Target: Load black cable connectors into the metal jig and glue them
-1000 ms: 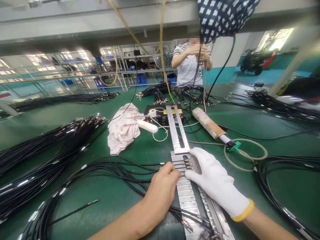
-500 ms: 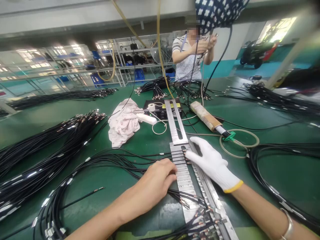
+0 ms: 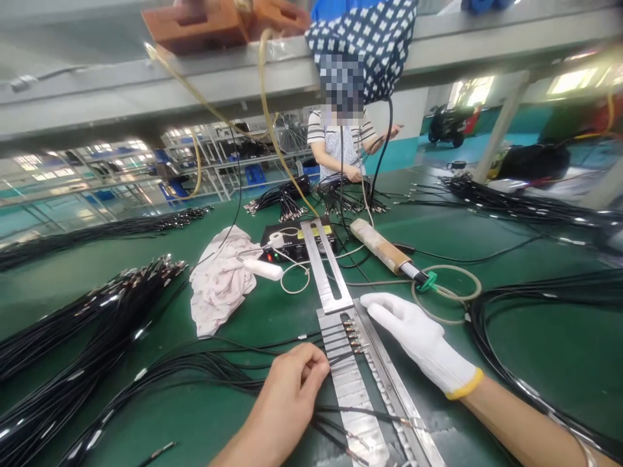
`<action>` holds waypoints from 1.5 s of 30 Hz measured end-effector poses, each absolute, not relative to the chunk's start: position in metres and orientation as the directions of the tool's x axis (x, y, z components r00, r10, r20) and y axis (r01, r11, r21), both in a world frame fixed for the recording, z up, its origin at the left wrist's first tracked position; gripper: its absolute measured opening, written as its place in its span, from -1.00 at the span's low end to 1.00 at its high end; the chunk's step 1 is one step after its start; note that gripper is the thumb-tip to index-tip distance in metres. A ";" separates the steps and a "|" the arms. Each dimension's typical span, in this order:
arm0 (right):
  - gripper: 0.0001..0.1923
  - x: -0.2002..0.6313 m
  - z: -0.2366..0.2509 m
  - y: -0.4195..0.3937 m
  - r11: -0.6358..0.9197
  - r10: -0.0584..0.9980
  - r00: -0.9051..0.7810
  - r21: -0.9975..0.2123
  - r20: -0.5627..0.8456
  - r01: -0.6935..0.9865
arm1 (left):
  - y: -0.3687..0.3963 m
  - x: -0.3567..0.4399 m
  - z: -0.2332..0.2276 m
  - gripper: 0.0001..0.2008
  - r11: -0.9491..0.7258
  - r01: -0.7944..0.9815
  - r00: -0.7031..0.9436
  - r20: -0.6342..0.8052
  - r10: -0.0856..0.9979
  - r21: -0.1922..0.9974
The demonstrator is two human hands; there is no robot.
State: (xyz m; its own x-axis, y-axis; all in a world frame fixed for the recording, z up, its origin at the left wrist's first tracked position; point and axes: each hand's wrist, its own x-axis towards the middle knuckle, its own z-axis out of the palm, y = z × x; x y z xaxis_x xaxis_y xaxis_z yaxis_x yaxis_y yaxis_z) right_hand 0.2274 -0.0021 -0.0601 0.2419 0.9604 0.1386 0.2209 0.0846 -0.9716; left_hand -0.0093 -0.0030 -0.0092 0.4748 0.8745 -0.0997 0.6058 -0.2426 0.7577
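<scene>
Left hand now lower, grip pinching black cables; gloved right hand flat, released, still on metal jig.

Factory assembly floor, cable workshop. Long green workbench strewn with bundles of black cables; slotted metal jig, small control box, overhead shelf, storage racks behind, co-worker opposite.

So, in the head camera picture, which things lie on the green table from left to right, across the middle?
Black cable bundle → pinkish cloth → white handle tool → metal slotted fixture → white-gloved right hand → coiled black cables.
</scene>
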 end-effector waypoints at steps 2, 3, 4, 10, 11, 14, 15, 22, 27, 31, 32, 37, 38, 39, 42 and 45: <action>-0.64 0.231 -0.054 -0.002 0.061 0.968 0.231 -0.983 0.101 0.175 | -0.004 -0.008 -0.014 -0.71 -0.287 0.631 0.475 -0.067 0.877 0.721; -0.65 0.232 -0.050 -0.003 0.055 0.971 0.220 -0.981 0.095 0.184 | -0.004 -0.007 -0.015 -0.70 -0.297 0.638 0.475 -0.060 0.878 0.710; -0.66 0.233 -0.046 -0.004 0.058 0.976 0.194 -0.976 0.099 0.208 | -0.004 -0.007 -0.016 -0.69 -0.300 0.644 0.474 -0.058 0.879 0.704; -0.73 0.228 -0.019 -0.017 0.101 0.993 0.013 -0.902 0.117 0.419 | 0.000 -0.008 -0.012 -0.68 -0.284 0.658 0.452 -0.064 0.890 0.697; -0.75 0.226 -0.017 -0.018 0.102 0.994 -0.006 -0.892 0.111 0.441 | 0.000 -0.008 -0.012 -0.68 -0.287 0.651 0.456 -0.059 0.888 0.703; -0.77 0.221 -0.014 -0.020 0.110 0.994 -0.074 -0.874 0.085 0.472 | 0.001 -0.008 -0.014 -0.67 -0.308 0.626 0.470 -0.031 0.882 0.717; -0.76 0.220 -0.015 -0.021 0.107 0.993 -0.086 -0.872 0.075 0.478 | 0.001 -0.008 -0.014 -0.68 -0.316 0.619 0.475 -0.022 0.880 0.719; -0.74 0.220 -0.017 -0.021 -0.022 0.999 -0.034 -0.897 -0.041 0.441 | 0.005 -0.011 -0.020 -0.81 -0.287 0.546 0.490 -0.022 0.872 0.787; -0.73 0.221 -0.013 -0.019 0.009 0.998 -0.057 -0.921 -0.014 0.389 | 0.008 -0.012 -0.023 -0.80 -0.315 0.518 0.484 0.031 0.874 0.795; -0.71 0.221 -0.011 -0.018 0.036 0.998 -0.068 -0.933 0.012 0.358 | 0.005 -0.011 -0.021 -0.79 -0.369 0.535 0.476 0.090 0.875 0.760; -0.70 0.222 -0.011 -0.017 0.047 0.997 -0.067 -0.937 0.025 0.347 | 0.004 -0.012 -0.020 -0.79 -0.381 0.542 0.476 0.100 0.874 0.749; -0.77 0.226 -0.017 -0.013 0.089 0.992 0.071 -0.981 0.102 0.173 | 0.002 -0.016 -0.021 -0.78 -0.517 0.555 0.534 0.198 0.822 0.652; -0.76 0.227 -0.019 -0.012 0.089 0.988 0.112 -0.987 0.105 0.137 | 0.002 -0.017 -0.023 -0.78 -0.548 0.560 0.555 0.209 0.805 0.622; -0.74 0.228 -0.022 -0.011 0.086 0.984 0.148 -0.990 0.103 0.115 | 0.002 -0.018 -0.026 -0.78 -0.574 0.567 0.576 0.213 0.789 0.591; -0.73 0.231 -0.032 -0.007 0.083 0.978 0.180 -0.991 0.102 0.109 | 0.003 -0.020 -0.032 -0.77 -0.629 0.597 0.618 0.214 0.756 0.498; -0.74 0.231 -0.041 -0.003 0.095 0.981 0.156 -0.988 0.114 0.123 | 0.003 -0.019 -0.036 -0.76 -0.668 0.626 0.638 0.228 0.736 0.402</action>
